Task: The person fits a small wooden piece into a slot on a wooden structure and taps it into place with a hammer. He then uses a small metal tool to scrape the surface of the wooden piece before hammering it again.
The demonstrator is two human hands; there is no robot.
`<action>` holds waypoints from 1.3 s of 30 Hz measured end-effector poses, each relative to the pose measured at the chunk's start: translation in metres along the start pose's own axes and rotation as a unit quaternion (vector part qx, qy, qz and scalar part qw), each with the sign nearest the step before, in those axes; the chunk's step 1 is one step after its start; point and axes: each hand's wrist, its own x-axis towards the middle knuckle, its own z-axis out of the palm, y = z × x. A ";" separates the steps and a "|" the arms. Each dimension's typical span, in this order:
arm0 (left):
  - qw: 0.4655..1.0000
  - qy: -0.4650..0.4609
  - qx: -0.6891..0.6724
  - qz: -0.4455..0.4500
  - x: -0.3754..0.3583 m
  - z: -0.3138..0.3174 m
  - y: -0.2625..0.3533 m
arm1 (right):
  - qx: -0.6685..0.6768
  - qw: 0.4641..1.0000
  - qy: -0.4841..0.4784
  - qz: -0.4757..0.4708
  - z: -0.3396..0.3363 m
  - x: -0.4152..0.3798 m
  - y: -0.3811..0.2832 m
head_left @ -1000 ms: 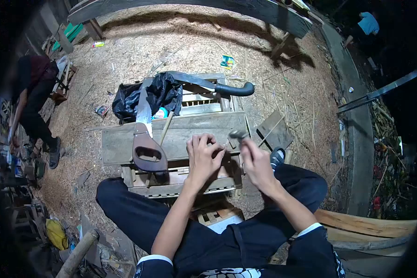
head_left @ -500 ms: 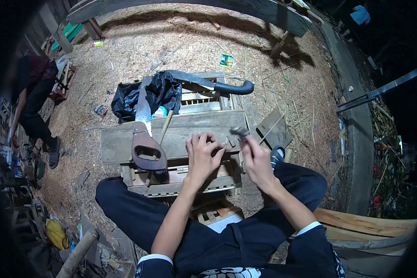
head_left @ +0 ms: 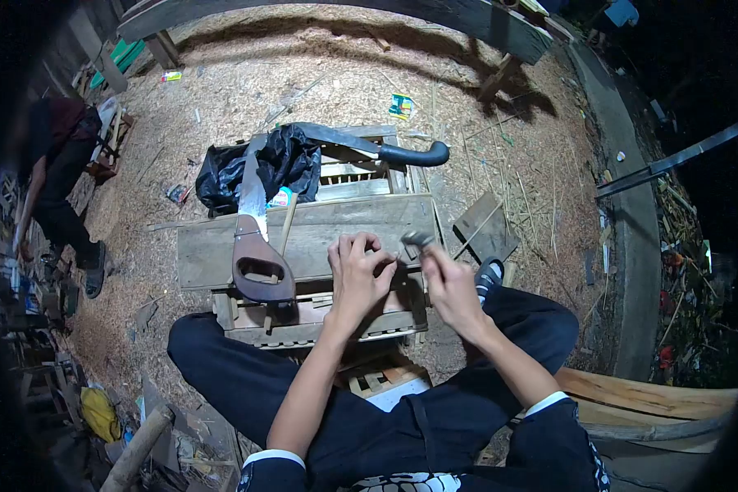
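Note:
My right hand (head_left: 453,289) is closed round a hammer, its metal head (head_left: 418,239) held just above the right end of a weathered wooden board (head_left: 336,220). My left hand (head_left: 357,275) rests at the board's near edge, thumb and forefinger pinched together close to the hammer head. Whatever sits in that pinch is too small to make out. Left of this hand lies a handsaw (head_left: 262,271) with a brown handle, its blade pointing away from me. A thin wooden stick (head_left: 288,228) leans across the board beside the saw.
Beyond the board, a machete (head_left: 410,155) with a dark curved handle and a black plastic bag (head_left: 217,176) lie on a slatted wooden crate (head_left: 357,190). Wood shavings cover the ground. Another person (head_left: 57,180) bends at the left. A beam (head_left: 336,6) spans the far side.
The hammer head has dropped slightly and shifted left, nearer my left fingertips. My left hand has stayed almost still. The distant person at the upper right has moved a little.

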 end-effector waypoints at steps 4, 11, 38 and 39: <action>1.000 0.002 -0.011 -0.008 -0.001 0.000 0.002 | -0.015 1.000 0.006 0.008 0.005 -0.004 0.015; 1.000 -0.004 -0.003 -0.012 -0.001 0.000 0.001 | 0.049 0.998 0.029 0.041 -0.011 0.008 -0.009; 1.000 0.005 -0.003 -0.014 0.000 0.001 0.003 | -0.066 0.992 -0.099 -0.043 -0.031 0.041 0.040; 1.000 0.003 -0.002 -0.012 0.000 0.000 0.004 | -0.072 0.986 -0.121 -0.085 -0.033 0.045 0.041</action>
